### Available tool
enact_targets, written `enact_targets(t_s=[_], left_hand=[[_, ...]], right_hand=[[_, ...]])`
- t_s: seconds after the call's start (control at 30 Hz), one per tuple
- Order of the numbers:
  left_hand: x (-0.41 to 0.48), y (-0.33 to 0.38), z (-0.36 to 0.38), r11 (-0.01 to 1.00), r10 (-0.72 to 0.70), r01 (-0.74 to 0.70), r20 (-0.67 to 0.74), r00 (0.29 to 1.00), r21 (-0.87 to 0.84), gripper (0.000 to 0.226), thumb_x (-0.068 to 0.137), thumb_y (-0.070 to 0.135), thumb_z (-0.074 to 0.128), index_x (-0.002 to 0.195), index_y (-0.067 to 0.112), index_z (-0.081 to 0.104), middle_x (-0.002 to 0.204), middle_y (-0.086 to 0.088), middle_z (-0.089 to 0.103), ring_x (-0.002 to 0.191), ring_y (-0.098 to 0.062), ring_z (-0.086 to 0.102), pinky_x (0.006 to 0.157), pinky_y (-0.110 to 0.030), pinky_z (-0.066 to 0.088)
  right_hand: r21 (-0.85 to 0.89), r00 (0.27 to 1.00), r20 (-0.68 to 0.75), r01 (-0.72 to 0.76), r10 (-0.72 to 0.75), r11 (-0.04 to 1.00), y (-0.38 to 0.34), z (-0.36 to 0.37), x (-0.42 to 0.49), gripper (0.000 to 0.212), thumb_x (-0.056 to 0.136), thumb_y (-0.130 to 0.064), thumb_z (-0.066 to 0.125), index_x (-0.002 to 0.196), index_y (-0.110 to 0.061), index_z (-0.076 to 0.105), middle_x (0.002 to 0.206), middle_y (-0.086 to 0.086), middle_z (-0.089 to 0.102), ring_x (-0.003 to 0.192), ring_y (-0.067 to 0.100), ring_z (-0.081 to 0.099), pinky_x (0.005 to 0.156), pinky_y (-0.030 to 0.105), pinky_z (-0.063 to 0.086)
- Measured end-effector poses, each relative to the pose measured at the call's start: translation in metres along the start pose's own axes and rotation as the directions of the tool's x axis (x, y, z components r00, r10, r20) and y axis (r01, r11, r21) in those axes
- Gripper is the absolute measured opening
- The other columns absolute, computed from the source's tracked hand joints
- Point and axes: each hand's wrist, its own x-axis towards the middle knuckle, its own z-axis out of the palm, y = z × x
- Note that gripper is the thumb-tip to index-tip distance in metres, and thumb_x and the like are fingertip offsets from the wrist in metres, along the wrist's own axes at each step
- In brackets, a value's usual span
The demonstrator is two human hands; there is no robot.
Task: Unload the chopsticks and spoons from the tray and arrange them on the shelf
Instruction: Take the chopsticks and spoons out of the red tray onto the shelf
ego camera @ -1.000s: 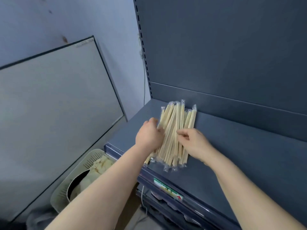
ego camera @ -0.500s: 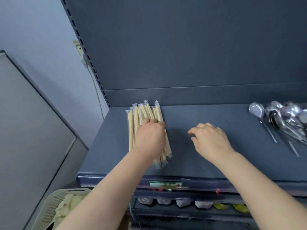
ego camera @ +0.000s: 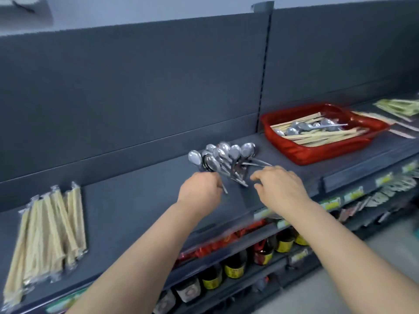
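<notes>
Several metal spoons point(ego camera: 223, 156) lie in a fanned pile on the dark grey shelf point(ego camera: 140, 200), bowls pointing to the back. My left hand point(ego camera: 200, 192) is curled at the pile's near left side, and one spoon handle sticks out from its fingers. My right hand point(ego camera: 281, 185) hovers just right of the handles, its fingers loosely bent and holding nothing. A stack of wrapped chopsticks point(ego camera: 46, 234) lies at the shelf's left end. The red tray point(ego camera: 301, 152) stands to the right and holds more spoons and chopsticks.
More wrapped packs point(ego camera: 399, 107) lie on the shelf beyond the tray. Below the shelf edge with its price labels point(ego camera: 353, 196), lower shelves carry dark jars with yellow labels point(ego camera: 235, 268) and red packets. The frame is blurred.
The view has swung right from the chopstick stack to the spoon pile. My left hand left the chopsticks and now grips a spoon handle; my right hand came up beside the pile.
</notes>
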Motion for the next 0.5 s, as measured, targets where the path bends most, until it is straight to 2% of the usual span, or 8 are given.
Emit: enact_targets(t_s=[0.13, 0.23, 0.5], left_hand=[[0.046, 0.107, 0.017, 0.989, 0.115, -0.120, -0.058, 0.992, -0.088, 0.016, 0.088, 0.023, 0.055, 0.100, 0.021, 0.065, 0.104, -0.001, 0.069, 0.102, -0.025, 0.061, 0.084, -0.036, 0.051], [0.073, 0.170, 0.030, 0.974, 0.153, -0.168, -0.106, 0.983, -0.149, 0.018, 0.088, 0.020, 0.056, 0.102, 0.020, 0.066, 0.103, 0.001, 0.070, 0.101, -0.023, 0.062, 0.086, -0.034, 0.050], [0.137, 0.240, 0.047, 0.980, 0.141, -0.158, -0.136, 0.981, -0.125, 0.024, 0.090, 0.021, 0.052, 0.110, 0.021, 0.065, 0.104, 0.003, 0.070, 0.102, -0.022, 0.062, 0.083, -0.030, 0.049]], right_hand=[[0.008, 0.991, -0.069, -0.116, 0.116, 0.993, 0.110, -0.021, -0.012, 0.028, 0.096, -0.028, 0.049, 0.121, -0.033, 0.060, 0.121, -0.004, 0.059, 0.117, 0.021, 0.049, 0.094, 0.036, 0.040], [0.023, 0.981, -0.097, -0.169, 0.170, 0.985, 0.172, -0.034, -0.014, 0.029, 0.096, -0.028, 0.049, 0.123, -0.033, 0.060, 0.122, -0.004, 0.060, 0.117, 0.021, 0.049, 0.094, 0.037, 0.041], [0.047, 0.965, -0.138, -0.218, 0.223, 0.975, 0.262, -0.041, 0.011, 0.028, 0.096, -0.027, 0.049, 0.121, -0.032, 0.061, 0.121, -0.003, 0.061, 0.114, 0.022, 0.052, 0.089, 0.037, 0.044]])
